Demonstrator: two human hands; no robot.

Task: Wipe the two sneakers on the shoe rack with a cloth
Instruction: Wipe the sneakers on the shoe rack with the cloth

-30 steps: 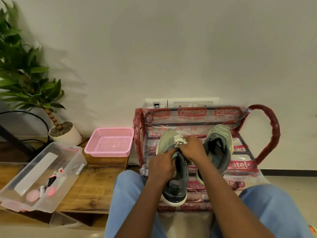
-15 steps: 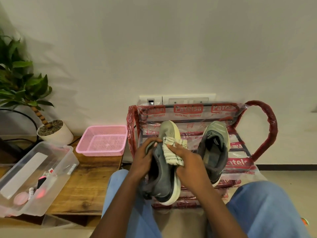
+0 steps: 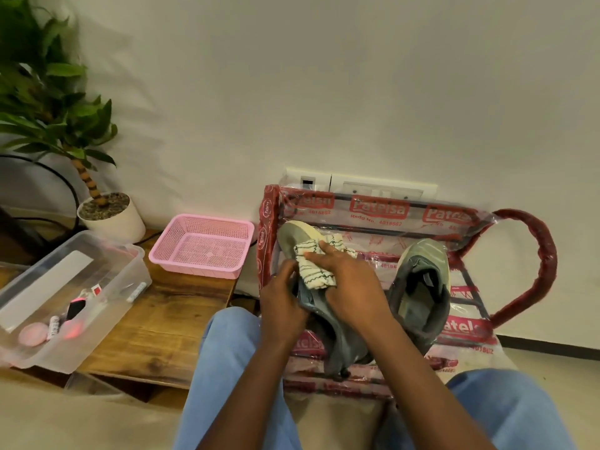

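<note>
Two grey-green sneakers are on the plastic-wrapped red shoe rack point(image 3: 526, 271). The left sneaker point(image 3: 293, 237) is tilted on its side, toe toward the wall. My left hand point(image 3: 281, 302) grips its collar from the left. My right hand point(image 3: 350, 284) holds a white cloth with green stripes point(image 3: 311, 266) and presses it onto the sneaker's upper. The second sneaker point(image 3: 420, 287) lies alone on the rack to the right, its opening facing me. Much of the held sneaker is hidden by my hands.
A pink mesh basket point(image 3: 201, 246) sits on a low wooden table point(image 3: 162, 329) to the left. A clear plastic box point(image 3: 65, 297) with small items and a potted plant point(image 3: 110, 216) stand further left. My knees in blue trousers fill the foreground. A wall socket plate point(image 3: 360, 186) is behind the rack.
The left sneaker has been turned onto its side. The cloth moved from the tongue area up toward the toe. My left hand shifted along the collar.
</note>
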